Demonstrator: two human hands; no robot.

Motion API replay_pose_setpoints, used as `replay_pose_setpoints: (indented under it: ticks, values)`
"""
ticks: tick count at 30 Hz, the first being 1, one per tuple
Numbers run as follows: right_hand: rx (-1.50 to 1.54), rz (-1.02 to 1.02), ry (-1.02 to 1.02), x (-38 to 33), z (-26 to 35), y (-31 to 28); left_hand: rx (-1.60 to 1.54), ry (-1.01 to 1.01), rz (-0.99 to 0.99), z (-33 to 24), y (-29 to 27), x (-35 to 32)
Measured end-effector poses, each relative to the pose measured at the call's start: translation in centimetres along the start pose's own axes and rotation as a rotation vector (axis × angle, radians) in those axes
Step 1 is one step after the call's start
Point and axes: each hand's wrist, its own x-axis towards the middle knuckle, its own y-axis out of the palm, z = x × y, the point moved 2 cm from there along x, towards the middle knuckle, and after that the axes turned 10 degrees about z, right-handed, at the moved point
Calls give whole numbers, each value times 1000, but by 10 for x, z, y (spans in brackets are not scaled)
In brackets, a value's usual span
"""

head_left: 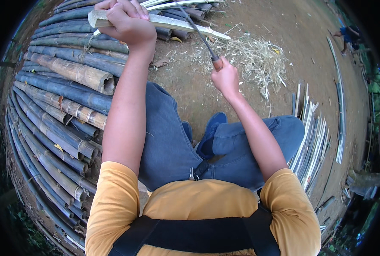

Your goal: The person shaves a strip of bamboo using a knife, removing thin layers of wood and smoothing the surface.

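Observation:
My left hand (pixel 129 24) is closed around a thick, pale split bamboo strip (pixel 179 24) at the top of the view. The strip's blunt end sticks out to the left of the fist, and its thinner end points right. My right hand (pixel 226 79) grips the wooden handle of a knife (pixel 198 32). Its long, narrow dark blade slants up and left, crossing the bamboo strip to the right of my left hand. Whether the edge bites into the strip, I cannot tell. Curly bamboo shavings (pixel 260 59) lie heaped on the ground beyond my right hand.
Stacked bamboo poles (pixel 66 96) fill the left side, close to my left arm. Beside my right knee lies a bundle of split bamboo strips (pixel 313 143). Longer strips (pixel 340 106) stretch along the dirt ground farther right. Another person (pixel 348 35) is at the far right edge.

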Motion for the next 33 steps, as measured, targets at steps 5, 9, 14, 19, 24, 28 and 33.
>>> replay_pose_setpoints:
  ticks: [5,9,14,19,24,28,33]
  values:
    - [-45,60,117,24,10,-22,713,165,-20,-9,-11,16]
    - [-107,41,3,12,2,-11,721,164,21,-8,-11,14]
    - [-108,-17,120,29,-24,-8,719,150,62,-4,-16,14]
    - [-158,22,-19,9,11,-19,707,146,52,-12,-12,16]
    - [-104,-29,178,35,-25,-11,58,-7,-80,0,5,11]
    - [-194,27,-36,11,-1,-15,714,138,76,-13,-11,17]
    - [-184,-75,105,38,-31,-6,724,177,17,-4,-15,18]
